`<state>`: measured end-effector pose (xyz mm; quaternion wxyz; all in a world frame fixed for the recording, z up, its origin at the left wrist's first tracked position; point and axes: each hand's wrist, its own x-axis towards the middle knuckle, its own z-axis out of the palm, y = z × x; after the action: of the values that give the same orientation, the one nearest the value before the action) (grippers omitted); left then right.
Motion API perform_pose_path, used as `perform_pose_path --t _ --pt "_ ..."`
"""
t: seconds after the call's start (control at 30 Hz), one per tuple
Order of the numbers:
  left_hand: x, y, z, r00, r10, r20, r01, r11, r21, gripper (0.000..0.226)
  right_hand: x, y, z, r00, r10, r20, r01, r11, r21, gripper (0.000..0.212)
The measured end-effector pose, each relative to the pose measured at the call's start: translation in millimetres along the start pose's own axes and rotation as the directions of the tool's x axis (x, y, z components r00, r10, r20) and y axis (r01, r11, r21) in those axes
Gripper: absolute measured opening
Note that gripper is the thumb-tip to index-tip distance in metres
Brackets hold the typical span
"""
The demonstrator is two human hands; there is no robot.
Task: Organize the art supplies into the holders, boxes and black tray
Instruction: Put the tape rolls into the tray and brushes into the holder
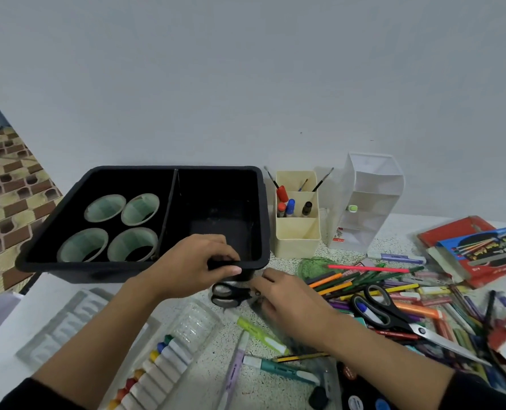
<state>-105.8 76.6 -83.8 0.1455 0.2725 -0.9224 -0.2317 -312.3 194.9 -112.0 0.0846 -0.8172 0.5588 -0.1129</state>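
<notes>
My left hand [197, 263] grips the near rim of the black tray [262, 220], thumb outside and fingers curled over the edge. The tray has a divider; its left half holds several pale green cups [107, 207], its right half looks bare. My right hand [287, 303] reaches down to small black scissors [229, 294] lying just in front of the tray, fingertips touching their pivot end. Whether it grips them is unclear. Large black scissors [393, 316] lie on a heap of coloured pencils and markers [364, 284] to the right.
A cream holder [297, 232] with markers and brushes and a clear plastic holder [367, 202] stand behind the heap. Red and blue pencil boxes [479, 247] lie far right. An oil pastel tray [154, 368], highlighters [260, 335] and a grey plastic insert [65, 324] lie near me.
</notes>
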Motion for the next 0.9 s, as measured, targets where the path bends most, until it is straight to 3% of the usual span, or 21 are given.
perform_pose_path --t 0.17,0.4,0.57,0.63,0.77,0.9 --pt "15.4 1.9 -7.2 0.997 -0.045 0.066 0.044 0.999 0.018 0.032 -8.4 23.8 -29.1 0.991 0.051 -0.120 -0.047 0.998 0.033 0.015" --pt "46.0 6.3 -16.1 0.983 -0.113 -0.143 0.101 0.991 -0.088 0.015 -26.0 52.9 -70.2 0.975 0.176 -0.139 -0.134 0.954 0.266 0.034" --pt "100.0 4.9 -14.5 0.923 -0.302 -0.240 0.243 0.938 -0.247 0.043 -3.0 55.8 -109.6 0.883 0.358 -0.303 -0.056 0.721 0.691 0.015" --pt "126.0 11.3 -11.4 0.912 -0.350 -0.213 0.288 0.917 -0.276 0.040 19.3 58.4 -127.1 0.831 0.393 -0.393 0.008 0.698 0.716 0.011" --pt "158.4 24.9 -2.8 0.937 -0.288 -0.197 0.234 0.937 -0.258 0.027 64.4 70.2 -160.2 0.788 0.380 -0.485 0.102 0.696 0.711 0.011" --pt "168.8 19.0 6.6 0.948 -0.227 -0.225 0.204 0.971 -0.121 0.028 96.8 98.5 -167.9 0.790 0.422 -0.445 -0.016 0.740 0.673 0.011"
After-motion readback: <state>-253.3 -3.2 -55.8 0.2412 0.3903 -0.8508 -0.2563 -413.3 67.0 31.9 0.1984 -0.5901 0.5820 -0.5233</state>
